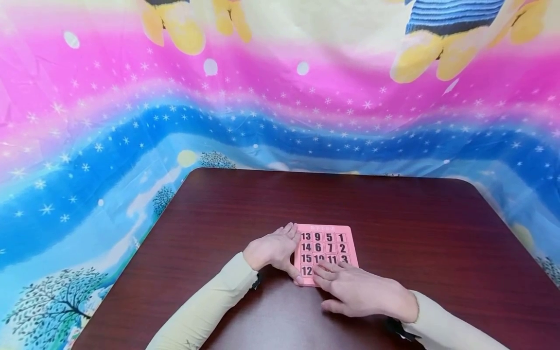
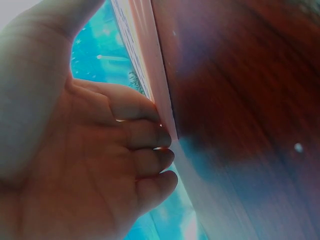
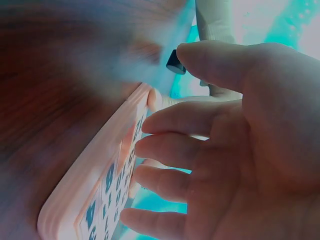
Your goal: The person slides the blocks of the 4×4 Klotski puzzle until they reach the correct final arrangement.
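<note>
A pink sliding number puzzle [image 1: 325, 228] lies flat on the table, its square tiles printed with black numbers. My left hand [image 1: 274, 248] lies along the puzzle's left side, thumb spread toward the near left corner. In the left wrist view, the fingertips [image 2: 162, 159] of that hand touch the puzzle's pink side edge [image 2: 159, 75]. Over the near rows is my right hand [image 1: 360, 290], its extended fingers on or just above the tiles, thumb held apart. These fingers hide most of the bottom row to the right of the 12 tile [image 1: 307, 271]. Neither hand grips anything.
The dark reddish-brown wooden table [image 1: 245, 204] has rounded far corners. Behind it hangs a printed cloth [image 1: 280, 107] with pink, blue and white bands, which also comes down along the left side. A small black device [image 1: 256, 281] is worn at the left wrist.
</note>
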Demonstrator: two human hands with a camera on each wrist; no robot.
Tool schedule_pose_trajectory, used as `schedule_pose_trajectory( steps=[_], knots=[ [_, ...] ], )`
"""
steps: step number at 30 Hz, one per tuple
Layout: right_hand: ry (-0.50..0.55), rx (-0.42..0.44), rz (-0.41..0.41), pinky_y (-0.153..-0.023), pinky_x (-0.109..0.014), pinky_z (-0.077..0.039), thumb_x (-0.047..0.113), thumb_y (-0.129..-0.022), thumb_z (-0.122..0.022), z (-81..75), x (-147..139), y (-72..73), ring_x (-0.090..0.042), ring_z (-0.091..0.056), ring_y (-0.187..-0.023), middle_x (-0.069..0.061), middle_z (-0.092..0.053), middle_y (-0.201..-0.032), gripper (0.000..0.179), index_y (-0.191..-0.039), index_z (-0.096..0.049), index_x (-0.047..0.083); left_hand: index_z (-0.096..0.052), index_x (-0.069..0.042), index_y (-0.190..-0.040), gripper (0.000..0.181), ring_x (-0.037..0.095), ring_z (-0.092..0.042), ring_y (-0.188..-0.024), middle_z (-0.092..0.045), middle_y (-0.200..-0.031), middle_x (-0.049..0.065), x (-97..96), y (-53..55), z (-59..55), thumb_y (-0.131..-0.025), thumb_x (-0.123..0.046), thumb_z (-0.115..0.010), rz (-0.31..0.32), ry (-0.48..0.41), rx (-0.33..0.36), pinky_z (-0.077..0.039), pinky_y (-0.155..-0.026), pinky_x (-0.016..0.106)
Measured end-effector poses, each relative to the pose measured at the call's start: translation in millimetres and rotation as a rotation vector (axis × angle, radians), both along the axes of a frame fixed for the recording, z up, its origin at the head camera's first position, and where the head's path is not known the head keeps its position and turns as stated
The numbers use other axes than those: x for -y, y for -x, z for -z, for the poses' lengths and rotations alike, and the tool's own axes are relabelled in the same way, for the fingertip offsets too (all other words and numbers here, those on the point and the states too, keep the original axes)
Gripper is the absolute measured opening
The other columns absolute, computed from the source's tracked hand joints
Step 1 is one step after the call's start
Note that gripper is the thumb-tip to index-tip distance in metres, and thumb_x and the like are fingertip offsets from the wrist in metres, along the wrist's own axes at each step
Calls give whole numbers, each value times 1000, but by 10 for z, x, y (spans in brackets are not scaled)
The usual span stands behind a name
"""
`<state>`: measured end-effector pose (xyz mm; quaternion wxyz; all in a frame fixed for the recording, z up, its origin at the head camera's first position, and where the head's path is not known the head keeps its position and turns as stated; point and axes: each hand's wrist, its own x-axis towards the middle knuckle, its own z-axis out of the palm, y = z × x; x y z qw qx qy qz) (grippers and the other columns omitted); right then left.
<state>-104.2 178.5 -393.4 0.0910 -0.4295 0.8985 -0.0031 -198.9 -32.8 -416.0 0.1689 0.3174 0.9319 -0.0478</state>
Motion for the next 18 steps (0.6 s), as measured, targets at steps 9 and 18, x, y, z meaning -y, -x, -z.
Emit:
schedule_pose_trajectory(
  steps=[9,18],
  knots=[
    [-13,15,-23,-111,-53,-42,45,-96,-56,52,103,66,-28,-41,-143,-8,-49,-150,56,-143,-53,14,-23,-2,-155,125,26,-13,-154,-16,-164,16,6,5,2,-67,-76,-71,3,-9,10,-16,-127,35],
    [-4,20,3,-110,-59,-41,45,-96,-57,41,-6,55,-31,-43,-141,-8,-52,-148,54,-141,-54,15,-22,-3,-156,125,26,-12,-154,-16,-164,15,-3,0,5,-67,-76,-72,-1,-7,8,-15,-127,33]
  ],
)
